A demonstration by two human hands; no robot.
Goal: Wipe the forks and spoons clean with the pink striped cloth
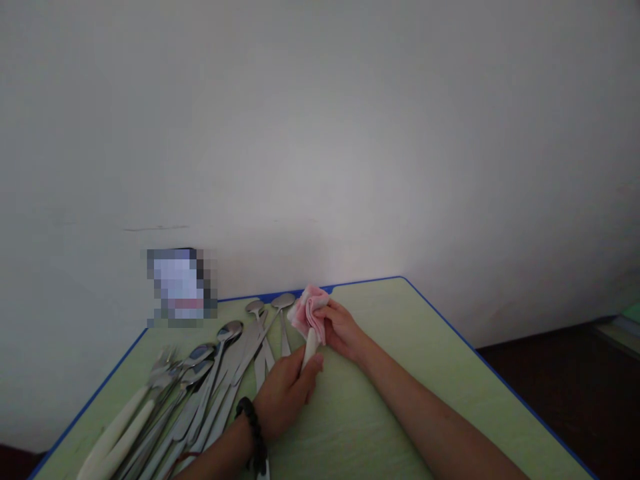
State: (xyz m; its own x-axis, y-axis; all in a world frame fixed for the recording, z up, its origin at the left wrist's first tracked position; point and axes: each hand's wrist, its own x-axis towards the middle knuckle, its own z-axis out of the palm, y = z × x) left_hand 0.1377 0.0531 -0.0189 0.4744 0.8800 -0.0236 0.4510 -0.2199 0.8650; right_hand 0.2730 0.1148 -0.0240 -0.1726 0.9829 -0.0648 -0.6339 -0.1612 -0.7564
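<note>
My left hand [287, 393], with a dark braided band at the wrist, is wrapped round the pale handle [311, 347] of a piece of cutlery. The far end of that piece is hidden inside a folded pink and white cloth [311, 310], so I cannot tell its kind. From the right, my right hand [343, 330] pinches the cloth around it. Just left of my left hand lie several metal spoons [230, 330] and table knives [240, 353]. Further left are forks [164, 363] with cream handles [117, 427].
The light green table [395, 333] has a blue edge and stands against a pale wall [350, 133]. At its back left, a phone-like device [180, 283], blurred by pixelation, leans on the wall. Dark floor [535, 380] shows at the right.
</note>
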